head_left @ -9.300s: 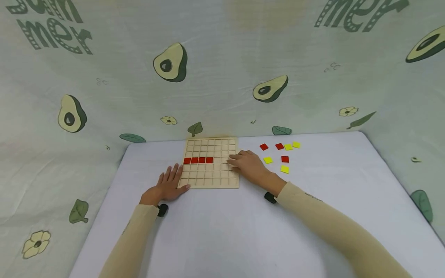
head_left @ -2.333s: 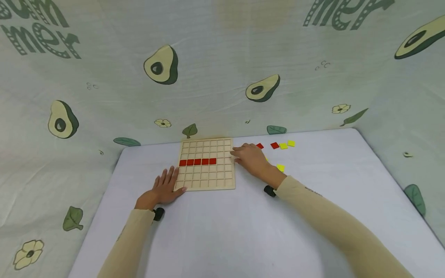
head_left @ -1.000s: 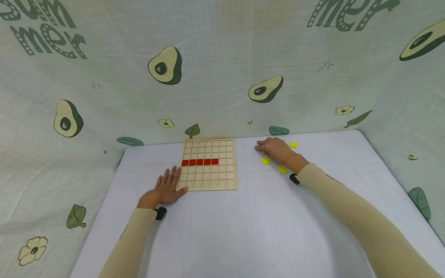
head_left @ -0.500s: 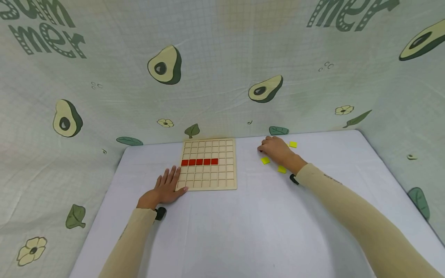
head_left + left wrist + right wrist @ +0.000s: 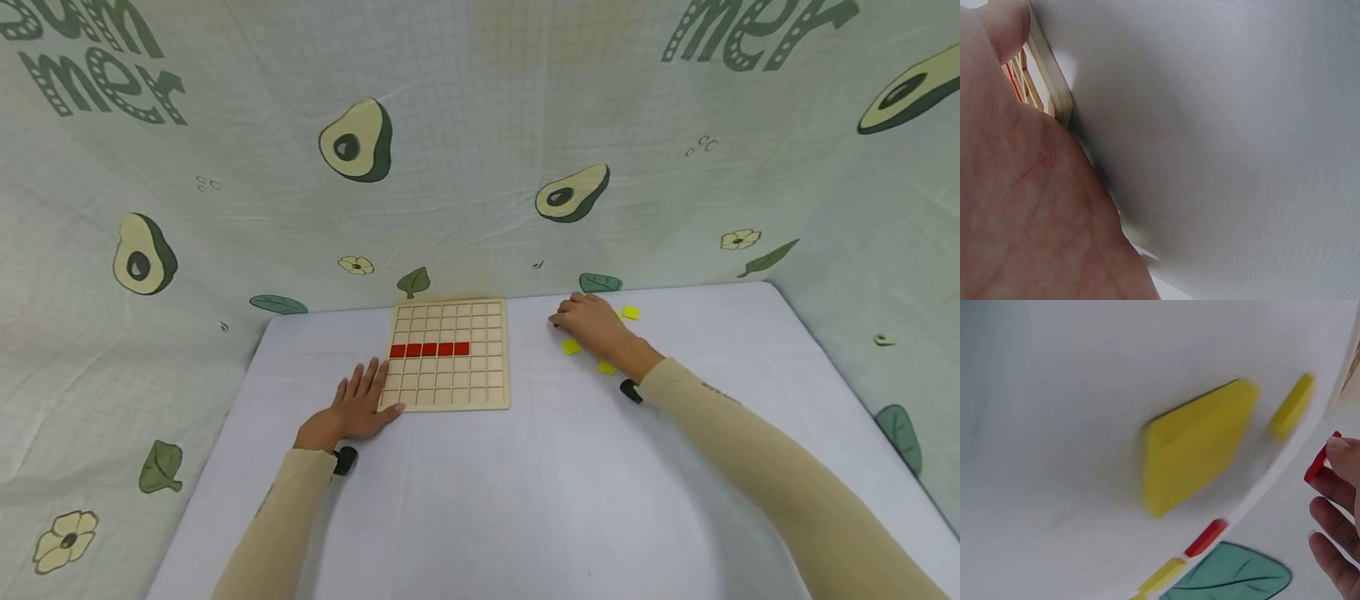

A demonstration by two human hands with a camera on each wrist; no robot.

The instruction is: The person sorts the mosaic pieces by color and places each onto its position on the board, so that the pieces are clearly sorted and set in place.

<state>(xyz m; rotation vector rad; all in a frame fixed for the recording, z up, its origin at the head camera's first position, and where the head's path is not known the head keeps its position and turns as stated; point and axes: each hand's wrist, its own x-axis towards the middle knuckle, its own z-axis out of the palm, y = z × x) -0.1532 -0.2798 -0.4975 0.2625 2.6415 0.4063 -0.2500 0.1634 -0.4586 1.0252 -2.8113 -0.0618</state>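
A light wooden board (image 5: 483, 379) with a grid of square cells lies on the table. Along one row, starting from its left side, sits a line of several red square tiles (image 5: 430, 350). My left hand (image 5: 355, 410) lies flat with spread fingers at the board's lower left corner, its thumb against the front edge. Right of the board, my right hand (image 5: 596, 327) pinches a red tile (image 5: 1316, 467) between thumb and fingers; the right wrist view shows the tile tipped on edge. Below that hand rests a yellow tile (image 5: 572, 347).
Around my right hand lie more loose tiles: a yellow tile (image 5: 631, 313) behind it, another yellow tile (image 5: 607, 367) by the wrist, and a red tile (image 5: 1205, 537) seen in the right wrist view. A printed cloth (image 5: 465, 233) hangs behind the white table (image 5: 480, 500).
The row of red tiles has grown by one at its right end. My right hand has gone from the board rightward to the loose tiles and taken a red tile. My left hand stays put.
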